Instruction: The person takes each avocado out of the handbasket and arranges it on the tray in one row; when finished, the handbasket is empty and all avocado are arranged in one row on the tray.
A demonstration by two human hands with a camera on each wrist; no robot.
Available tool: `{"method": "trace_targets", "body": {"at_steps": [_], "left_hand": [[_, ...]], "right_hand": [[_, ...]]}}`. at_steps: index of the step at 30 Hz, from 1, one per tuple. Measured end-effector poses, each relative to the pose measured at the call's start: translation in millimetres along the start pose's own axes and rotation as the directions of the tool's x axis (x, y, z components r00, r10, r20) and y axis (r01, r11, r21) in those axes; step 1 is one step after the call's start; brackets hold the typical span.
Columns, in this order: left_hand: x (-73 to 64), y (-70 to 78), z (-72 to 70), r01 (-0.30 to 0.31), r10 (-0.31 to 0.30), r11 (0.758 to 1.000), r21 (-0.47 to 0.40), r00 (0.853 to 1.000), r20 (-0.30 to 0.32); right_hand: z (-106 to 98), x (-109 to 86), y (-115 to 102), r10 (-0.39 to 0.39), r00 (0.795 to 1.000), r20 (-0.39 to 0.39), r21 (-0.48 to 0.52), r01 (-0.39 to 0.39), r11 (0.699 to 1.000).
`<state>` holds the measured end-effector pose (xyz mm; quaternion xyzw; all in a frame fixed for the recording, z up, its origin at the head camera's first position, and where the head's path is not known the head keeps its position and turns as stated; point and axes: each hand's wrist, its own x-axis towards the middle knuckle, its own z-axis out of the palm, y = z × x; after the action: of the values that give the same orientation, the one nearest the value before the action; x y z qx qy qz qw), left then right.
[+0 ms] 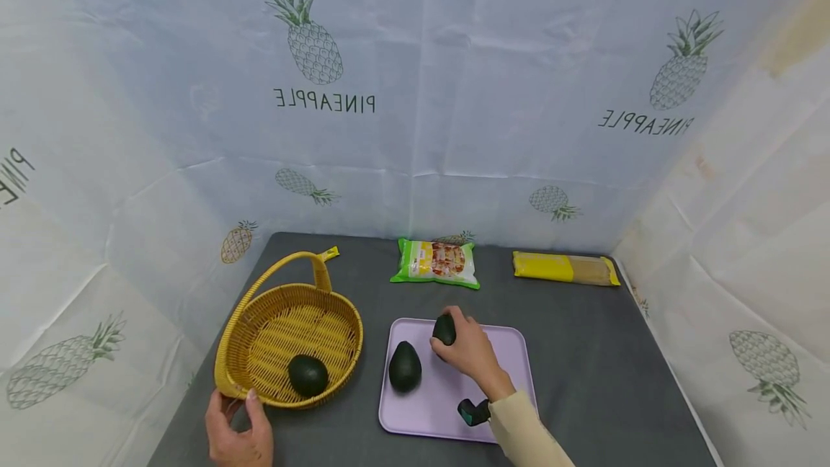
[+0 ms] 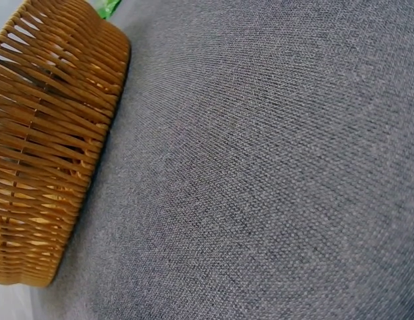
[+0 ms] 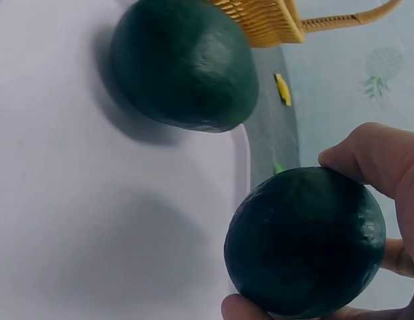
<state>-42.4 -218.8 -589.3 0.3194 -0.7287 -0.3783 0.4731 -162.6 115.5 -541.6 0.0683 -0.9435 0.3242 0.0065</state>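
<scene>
My right hand (image 1: pixel 468 348) grips a dark green avocado (image 3: pixel 305 241) with thumb and fingers around it, held over the lilac tray (image 1: pixel 434 409). Another avocado (image 1: pixel 405 367) lies on the tray's left side; the right wrist view shows it close by, with a shadow on the tray. To the left stands a yellow woven basket (image 1: pixel 305 316) with a tall handle and one avocado (image 1: pixel 308 375) inside. At the basket's near left rim, by the foot of the handle, my left hand (image 1: pixel 240 432) holds on with thumb and fingers. The left wrist view shows only the basket's side wall (image 2: pixel 53 133) and grey cloth.
Behind the tray lies a green and white food packet (image 1: pixel 436 263). A yellow packet of noodle-like sticks (image 1: pixel 566 269) is at the back right. A small yellow wrapper (image 1: pixel 330 254) sits behind the basket handle. Pineapple-print curtains (image 1: pixel 415 92) enclose the dark table (image 1: pixel 596 366).
</scene>
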Motion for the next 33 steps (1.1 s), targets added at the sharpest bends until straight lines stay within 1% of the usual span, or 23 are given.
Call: {"method": "trace_targets", "body": {"at_steps": [6,16,21,28,33], "left_hand": [[-0.5,-1.3,-0.5,0.01,-0.01,1.0,0.011,1.0,0.013],[0.5,-3.3,0.6,0.005,-0.005,1.0,-0.017,1.0,0.008],[0.1,-3.5,0.4,0.0,0.0,1.0,-0.011,1.0,0.008],[-0.7,-3.2,-0.7,-0.014,0.014,1.0,-0.023,1.0,0.0],[0.8,-2.0,-0.7,0.015,-0.015,1.0,-0.017,1.0,0.017]], "right_hand": [[6.0,-10.4,7.7,0.01,1.0,0.01,-0.013,-0.01,1.0],[12.2,-21.8,11.5,0.051,0.999,0.018,-0.019,-0.051,0.999],[17.2,-26.8,13.5,0.056,0.998,0.023,-0.032,-0.055,0.998],[21.9,-32.5,15.5,0.04,0.999,0.021,-0.053,-0.038,0.998],[23.8,-33.3,15.1,0.054,0.998,0.035,-0.06,-0.051,0.997]]}}
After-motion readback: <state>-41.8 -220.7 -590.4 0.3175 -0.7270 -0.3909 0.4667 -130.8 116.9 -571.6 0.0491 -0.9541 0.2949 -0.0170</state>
